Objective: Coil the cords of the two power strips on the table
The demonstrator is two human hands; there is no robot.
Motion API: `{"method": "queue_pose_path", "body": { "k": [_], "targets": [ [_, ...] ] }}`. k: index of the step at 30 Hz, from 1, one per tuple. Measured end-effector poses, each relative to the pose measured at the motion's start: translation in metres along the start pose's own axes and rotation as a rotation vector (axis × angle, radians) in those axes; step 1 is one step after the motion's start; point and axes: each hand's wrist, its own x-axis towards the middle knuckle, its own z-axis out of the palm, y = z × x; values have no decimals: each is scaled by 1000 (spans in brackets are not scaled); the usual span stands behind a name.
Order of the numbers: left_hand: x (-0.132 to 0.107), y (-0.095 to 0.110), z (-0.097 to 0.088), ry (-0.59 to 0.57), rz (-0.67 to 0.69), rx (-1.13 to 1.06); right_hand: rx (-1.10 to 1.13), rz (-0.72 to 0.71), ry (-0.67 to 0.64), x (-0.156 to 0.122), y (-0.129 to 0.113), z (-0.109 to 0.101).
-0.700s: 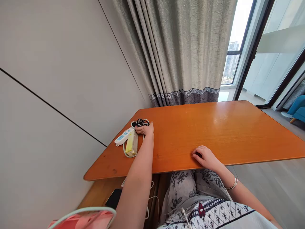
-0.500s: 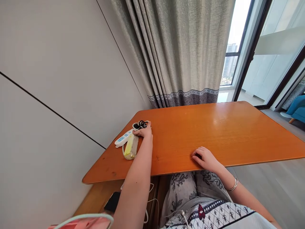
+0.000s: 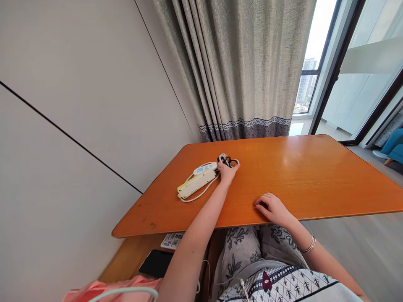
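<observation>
My left hand (image 3: 228, 172) reaches across the wooden table (image 3: 283, 180), its fingers closed around a bundle of black and white cords (image 3: 227, 160). From the bundle, a white power strip with blue sockets (image 3: 205, 168) extends to the left. Beside it, nearer to me, lies a second, yellowish-white power strip (image 3: 197, 184) on its side, with a white cord looped along it. My right hand (image 3: 273, 208) rests on the table's near edge, loosely curled, thumb apart from the fingers and nothing in it.
Below the table on the left, a black phone (image 3: 156, 263) lies on a wooden surface beside a printed card (image 3: 172, 240) and pink cloth (image 3: 85, 291). A pale wall (image 3: 78, 105) borders the left side; a grey curtain (image 3: 248, 75) hangs behind.
My left hand has moved right, dragging the cords and both power strips with it toward the middle of the table. The yellowish strip has turned. My right hand stays put.
</observation>
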Motion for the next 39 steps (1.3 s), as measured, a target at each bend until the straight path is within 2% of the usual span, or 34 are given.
{"method": "queue_pose_path", "body": {
  "k": [2, 3, 5, 9, 14, 17, 22, 24, 27, 31, 34, 39],
  "targets": [
    [-18, 6, 18, -51, -24, 6, 5, 1, -2, 0, 0, 0],
    [-27, 10, 27, -120, -10, 18, 9, 4, -3, 0, 0, 0],
    [-45, 15, 42, -178, 13, 11, 15, 9, -5, 0, 1, 0],
    [-69, 19, 57, -235, 97, -23, 14, 12, -7, 1, 2, 1],
    [-78, 20, 44, -273, 176, 12, 31, 11, -42, 1, -2, -1],
    [-79, 24, 36, -283, 164, 39, 110, 27, -32, 11, -3, -14],
    [-81, 32, 33, -328, 139, -22, 225, 61, 290, 65, 14, -50],
    [-81, 34, 31, -338, 146, -32, 214, 154, 356, 91, 28, -56],
    [-80, 35, 29, -341, 144, -22, 217, 298, 391, 116, 50, -49],
    [-77, 32, 27, -342, 182, -8, 233, 382, 355, 118, 72, -26],
    [-74, 29, 28, -348, 253, 8, 255, 384, 296, 111, 78, -15],
    [-71, 25, 29, -354, 359, 46, 277, 311, 234, 108, 75, -10]
  ]
}}
